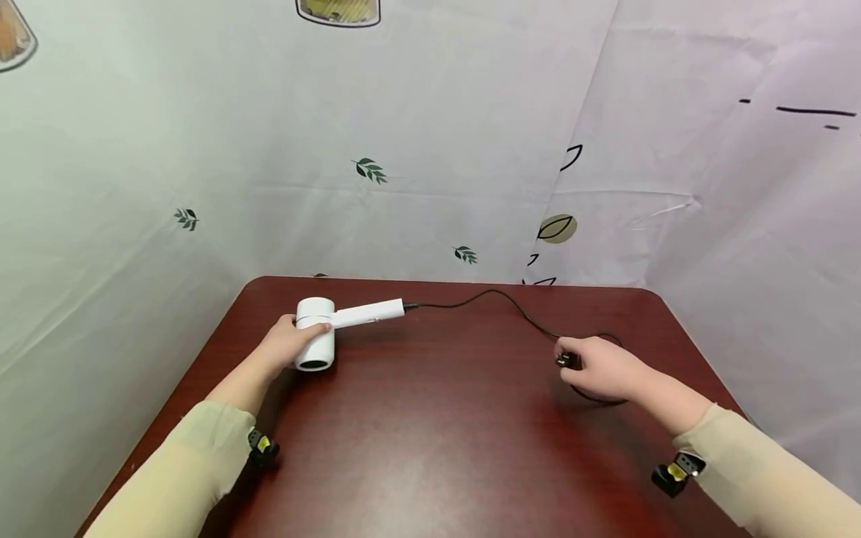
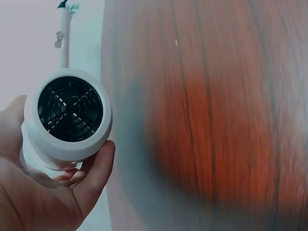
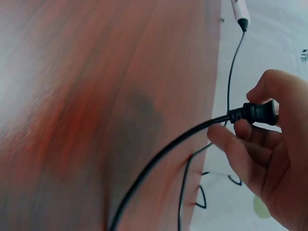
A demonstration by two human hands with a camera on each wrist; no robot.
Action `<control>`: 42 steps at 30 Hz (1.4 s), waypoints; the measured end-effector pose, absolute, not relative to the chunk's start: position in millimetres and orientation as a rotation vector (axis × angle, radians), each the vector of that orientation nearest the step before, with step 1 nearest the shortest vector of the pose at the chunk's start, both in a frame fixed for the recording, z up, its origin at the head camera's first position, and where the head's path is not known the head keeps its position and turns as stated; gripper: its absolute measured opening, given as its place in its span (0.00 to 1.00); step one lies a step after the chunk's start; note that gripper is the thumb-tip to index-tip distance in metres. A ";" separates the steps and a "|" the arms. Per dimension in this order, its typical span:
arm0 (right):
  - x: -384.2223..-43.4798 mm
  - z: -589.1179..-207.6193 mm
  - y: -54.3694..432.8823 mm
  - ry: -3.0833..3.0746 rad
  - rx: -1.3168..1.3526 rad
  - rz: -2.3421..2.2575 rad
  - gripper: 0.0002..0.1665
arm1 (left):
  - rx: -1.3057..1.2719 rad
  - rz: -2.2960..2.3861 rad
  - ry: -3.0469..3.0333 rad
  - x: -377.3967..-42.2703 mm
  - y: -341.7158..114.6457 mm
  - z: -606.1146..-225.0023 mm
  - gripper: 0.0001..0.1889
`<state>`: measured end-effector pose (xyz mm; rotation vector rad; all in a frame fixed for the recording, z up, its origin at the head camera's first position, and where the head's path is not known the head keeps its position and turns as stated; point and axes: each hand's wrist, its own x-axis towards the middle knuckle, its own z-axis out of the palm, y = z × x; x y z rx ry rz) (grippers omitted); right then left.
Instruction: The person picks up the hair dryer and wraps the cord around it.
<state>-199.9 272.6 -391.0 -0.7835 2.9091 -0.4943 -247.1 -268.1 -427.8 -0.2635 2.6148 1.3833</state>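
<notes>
A white hair dryer point(image 1: 315, 308) is at the table's left side, its handle point(image 1: 370, 314) pointing right. My left hand point(image 1: 281, 345) grips the dryer's barrel, with the thumb laid across it. In the left wrist view, fingers curl around below the round end, where a dark grille point(image 2: 70, 109) shows. From the handle's tip a thin black cord point(image 1: 494, 291) runs right across the back of the table. At its far end my right hand point(image 1: 605, 368) pinches the black plug point(image 3: 260, 113) between thumb and fingers. The cord loops behind and below that hand.
The dark red-brown table point(image 1: 417, 426) has rounded back corners. Pale cloth walls point(image 1: 430, 209) printed with leaves rise behind and at both sides. Small black cameras point(image 1: 264, 448) are strapped to both sleeves.
</notes>
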 end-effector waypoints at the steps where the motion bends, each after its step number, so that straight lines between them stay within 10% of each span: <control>1: -200.0 -389.4 270.5 2.902 -0.782 -0.529 0.07 | -0.271 1.417 2.602 -246.9 -266.1 -426.7 0.48; 42: -209.7 -347.2 169.0 2.645 -1.110 -1.225 0.14 | -0.128 1.692 2.419 -214.8 -176.7 -425.1 0.45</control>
